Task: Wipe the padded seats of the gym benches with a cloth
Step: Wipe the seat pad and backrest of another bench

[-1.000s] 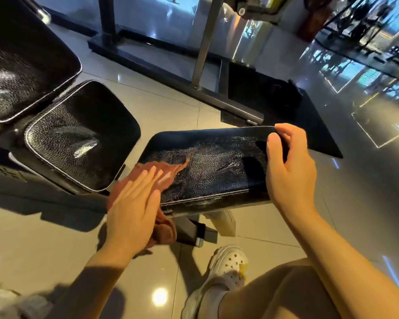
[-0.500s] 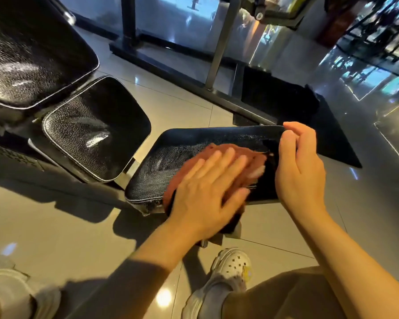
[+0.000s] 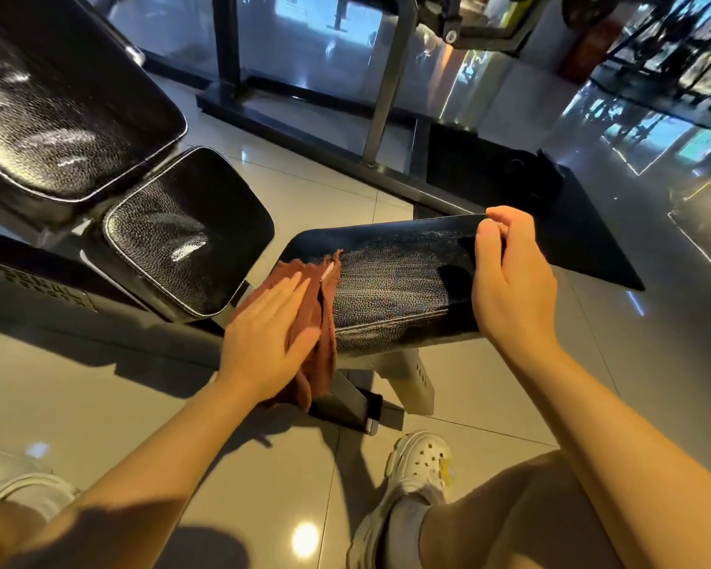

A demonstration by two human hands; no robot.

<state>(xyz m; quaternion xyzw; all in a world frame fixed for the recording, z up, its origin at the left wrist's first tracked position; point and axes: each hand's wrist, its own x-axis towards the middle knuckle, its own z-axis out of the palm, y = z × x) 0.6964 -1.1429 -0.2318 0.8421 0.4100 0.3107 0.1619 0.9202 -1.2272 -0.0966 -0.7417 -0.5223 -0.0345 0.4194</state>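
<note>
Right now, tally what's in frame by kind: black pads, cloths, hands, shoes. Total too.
Black pads: 3, namely the back pad, the square seat pad and the seat pad being wiped
Cloths: 1, the brown cloth
Hands: 2, the left hand and the right hand
Shoes: 2, the left shoe and the right shoe
Total: 8

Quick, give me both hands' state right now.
Left hand: open, straight fingers pressing the brown cloth onto the left end of the seat pad.
Right hand: fingers curled over the seat pad's far edge, gripping it.
</note>
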